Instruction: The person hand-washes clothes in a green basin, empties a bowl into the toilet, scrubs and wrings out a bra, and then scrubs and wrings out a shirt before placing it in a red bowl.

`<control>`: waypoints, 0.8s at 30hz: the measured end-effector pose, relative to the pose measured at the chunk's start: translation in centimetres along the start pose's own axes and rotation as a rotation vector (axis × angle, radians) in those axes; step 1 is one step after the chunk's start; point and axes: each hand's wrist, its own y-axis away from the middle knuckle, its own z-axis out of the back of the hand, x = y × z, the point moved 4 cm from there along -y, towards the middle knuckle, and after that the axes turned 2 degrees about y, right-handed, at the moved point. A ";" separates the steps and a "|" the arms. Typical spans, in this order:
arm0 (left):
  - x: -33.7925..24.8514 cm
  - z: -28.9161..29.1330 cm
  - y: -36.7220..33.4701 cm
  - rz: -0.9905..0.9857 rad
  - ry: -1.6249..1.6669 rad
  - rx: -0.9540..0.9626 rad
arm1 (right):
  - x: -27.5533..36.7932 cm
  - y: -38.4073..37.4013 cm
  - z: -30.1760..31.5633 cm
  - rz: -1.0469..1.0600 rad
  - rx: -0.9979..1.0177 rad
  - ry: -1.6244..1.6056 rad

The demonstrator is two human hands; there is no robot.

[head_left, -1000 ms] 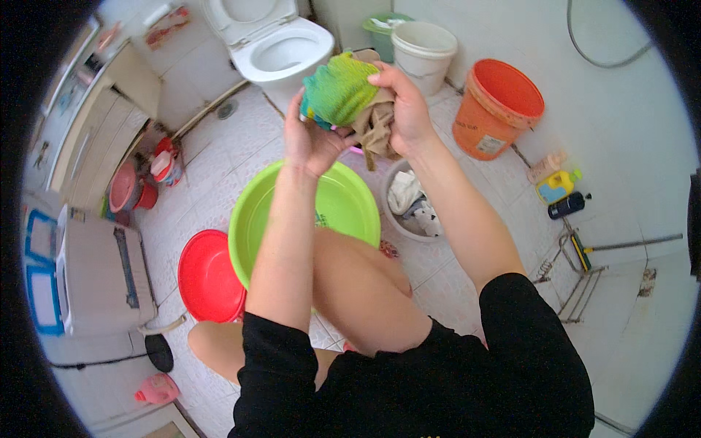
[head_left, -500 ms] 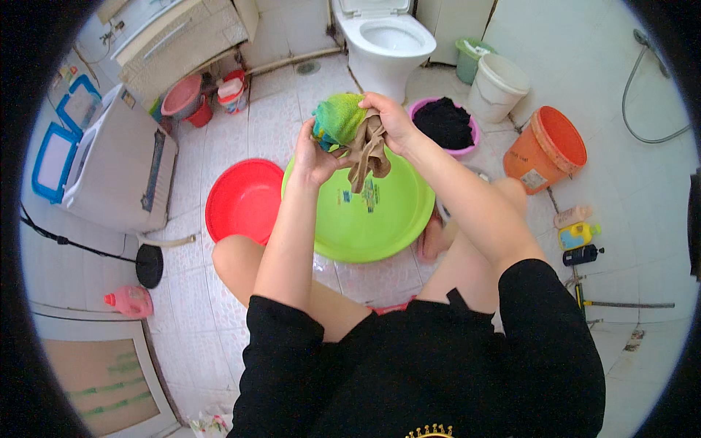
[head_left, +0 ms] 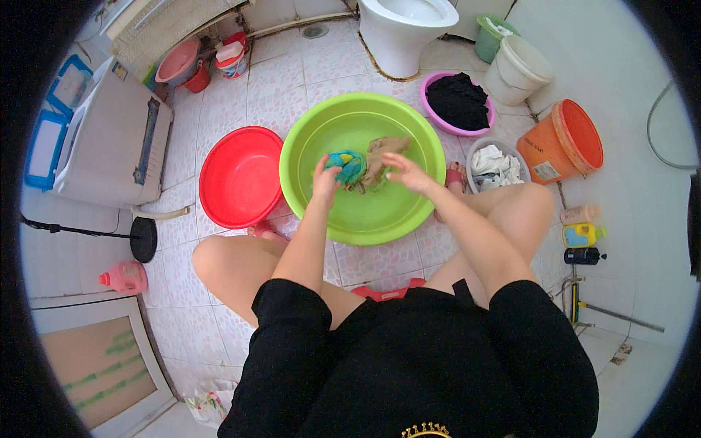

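Observation:
A wide lime-green basin (head_left: 365, 226) with water in it stands on the floor in front of me. In its middle lies a bunched blue and green cloth (head_left: 349, 166), touching a wet brown cloth (head_left: 385, 150) on its right. My left hand (head_left: 326, 179) is at the left edge of the blue and green cloth, fingers apart and slightly bent. Over the right side of the brown cloth, my right hand (head_left: 409, 175) has its fingers spread. Neither hand grips a cloth; whether the fingertips touch them is hard to see.
A red basin (head_left: 241, 182) stands left of the green one. To the right are a grey basin of white laundry (head_left: 496, 168), a pink basin with black cloth (head_left: 456, 102) and an orange bucket (head_left: 558, 142). A washing machine (head_left: 109, 139) is at left; a toilet (head_left: 401, 44) stands ahead.
Both hands have come down from above the basin and moved apart. The two cloths, held up together before, now lie in the basin, let go. The view has tilted lower.

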 end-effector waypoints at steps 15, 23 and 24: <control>9.9 -1.8 6.8 0.079 -1.681 0.442 | -6.0 5.5 -7.6 -0.296 0.938 0.816; 10.0 -2.1 8.0 0.098 -1.766 0.367 | -6.0 6.6 -8.9 -0.336 0.827 1.147; 10.1 -2.0 7.9 0.093 -1.779 0.376 | -5.9 6.5 -8.9 -0.313 0.804 1.161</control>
